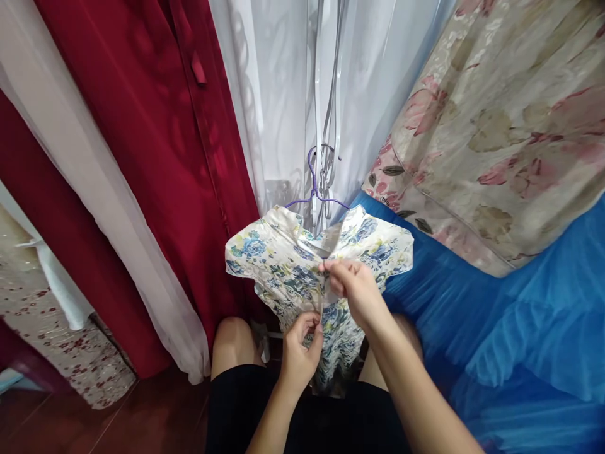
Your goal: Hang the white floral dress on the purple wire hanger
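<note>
A white dress with blue and yellow flowers (288, 265) hangs in front of me on a purple hanger (312, 183). Its front or back opening runs down the middle from the neckline. My right hand (352, 287) is closed in a pinch at the upper end of this opening, just under the neck. Lower on the same line, my left hand (305, 347) pinches the fabric edge with thumb and fingers. The small part between the right fingertips is too small to make out clearly. The dress's lower end falls between my knees.
Silvery straps (317, 75) hang behind the hanger, against white sheer fabric (283, 82). Long red cloth (142, 126) hangs on the left beside a pale panel (108, 195). To the right are a floral garment (510, 139) and blue ruffled tulle (496, 328). Dark red floor tiles (155, 416) show below.
</note>
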The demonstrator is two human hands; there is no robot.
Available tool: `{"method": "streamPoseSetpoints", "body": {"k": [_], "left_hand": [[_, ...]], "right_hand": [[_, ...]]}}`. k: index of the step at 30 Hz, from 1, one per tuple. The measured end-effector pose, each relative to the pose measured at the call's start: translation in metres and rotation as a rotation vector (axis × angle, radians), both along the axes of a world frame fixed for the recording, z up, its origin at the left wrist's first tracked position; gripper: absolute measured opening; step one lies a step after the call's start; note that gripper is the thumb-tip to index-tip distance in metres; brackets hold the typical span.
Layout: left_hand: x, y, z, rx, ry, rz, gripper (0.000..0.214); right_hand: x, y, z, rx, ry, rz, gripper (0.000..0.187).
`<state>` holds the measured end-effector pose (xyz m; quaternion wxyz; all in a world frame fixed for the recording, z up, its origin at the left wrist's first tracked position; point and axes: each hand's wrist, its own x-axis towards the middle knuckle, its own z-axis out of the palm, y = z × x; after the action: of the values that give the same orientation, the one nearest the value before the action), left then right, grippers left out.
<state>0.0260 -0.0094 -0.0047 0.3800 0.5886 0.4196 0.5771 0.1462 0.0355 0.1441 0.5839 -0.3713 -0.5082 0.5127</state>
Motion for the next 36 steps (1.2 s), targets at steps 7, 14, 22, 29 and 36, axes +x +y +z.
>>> {"method": "streamPoseSetpoints", "body": {"k": [7,14,22,29,36], "left_hand": [[-0.011,-0.003,-0.009,0.012,0.128,-0.056,0.015],[-0.038,0.026,0.053,0.292,0.288,0.05,0.013],[-0.026,0.063,0.2,0.73,0.528,0.109,0.017],[-0.056,0.088,0.215,0.74,0.288,0.424,0.016],[-0.152,0.157,0.165,0.114,-0.764,0.437,0.01]], "right_hand": [[0.018,0.024,0.067,0.15,0.084,0.015,0.019],[0.014,0.001,0.05,0.154,-0.069,0.012,0.019],[0.009,0.006,0.049,0.244,-0.137,-0.006,0.021],[0.0,0.034,0.001,0.193,-0.371,-0.102,0.02],[-0.005,0.011,-0.03,0.13,-0.33,0.047,0.025]]}}
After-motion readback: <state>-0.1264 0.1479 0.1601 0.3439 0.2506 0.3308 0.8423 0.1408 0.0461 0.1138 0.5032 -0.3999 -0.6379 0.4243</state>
